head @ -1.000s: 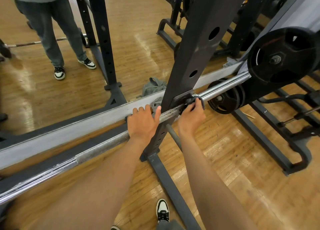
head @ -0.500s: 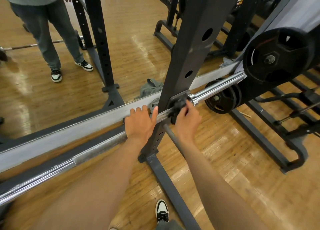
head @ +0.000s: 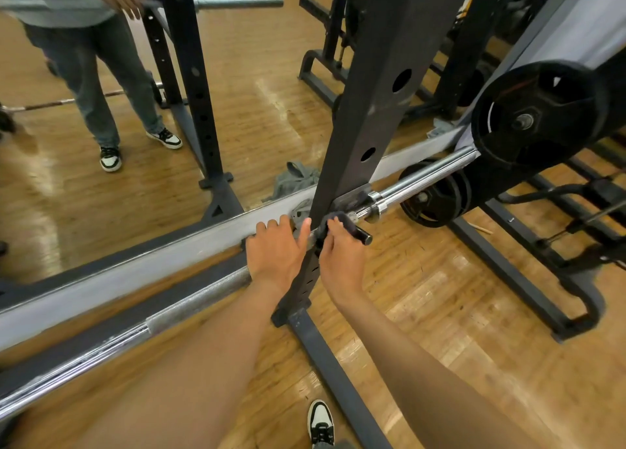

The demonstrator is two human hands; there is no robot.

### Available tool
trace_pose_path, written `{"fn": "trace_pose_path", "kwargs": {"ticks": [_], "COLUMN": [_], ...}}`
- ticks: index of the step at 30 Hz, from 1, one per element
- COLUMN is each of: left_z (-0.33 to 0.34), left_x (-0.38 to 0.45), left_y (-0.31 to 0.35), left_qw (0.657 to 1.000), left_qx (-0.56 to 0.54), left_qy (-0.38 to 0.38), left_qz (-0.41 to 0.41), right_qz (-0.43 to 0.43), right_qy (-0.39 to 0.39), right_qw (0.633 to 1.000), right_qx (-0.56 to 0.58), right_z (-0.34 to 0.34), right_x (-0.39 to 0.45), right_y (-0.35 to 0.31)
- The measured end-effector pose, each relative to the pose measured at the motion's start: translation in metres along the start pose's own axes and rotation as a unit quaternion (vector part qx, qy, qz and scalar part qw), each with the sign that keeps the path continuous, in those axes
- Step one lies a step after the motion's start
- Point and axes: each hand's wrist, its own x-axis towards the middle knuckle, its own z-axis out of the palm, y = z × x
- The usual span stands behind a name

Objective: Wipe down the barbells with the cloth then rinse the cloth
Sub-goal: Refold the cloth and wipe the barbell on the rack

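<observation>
Sliding inward from the sleeve, the right hand (head: pixel 340 257) pinched the cloth (head: pixel 333 221) on the barbell (head: pixel 200 296), whose shaft ran leftward under the gripping left hand (head: pixel 276 252).

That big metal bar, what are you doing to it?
A person is cleaning a barbell that rests on a dark rack. The left hand grips the bar just left of the rack's post. The right hand holds a dark cloth wrapped around the bar on the other side of the post, next to the shiny sleeve. In the mirror behind, the person's legs and sneakers show. The cloth has not been rinsed yet.
</observation>
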Motion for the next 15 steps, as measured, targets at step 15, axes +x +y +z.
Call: {"fn": "trace_pose_path", "kwargs": {"ticks": [15], "left_z": [0.003], "left_x": [0.002], "left_y": [-0.002], "left_qw": [1.0], "left_qx": [-0.004], "left_qy": [-0.001], "left_qz": [0.005], "right_qz": [0.124], "right_qy": [0.097], "right_qw": [0.987], "right_qx": [0.009], "right_z": [0.022], "right_x": [0.029], "right_y": [0.013]}}
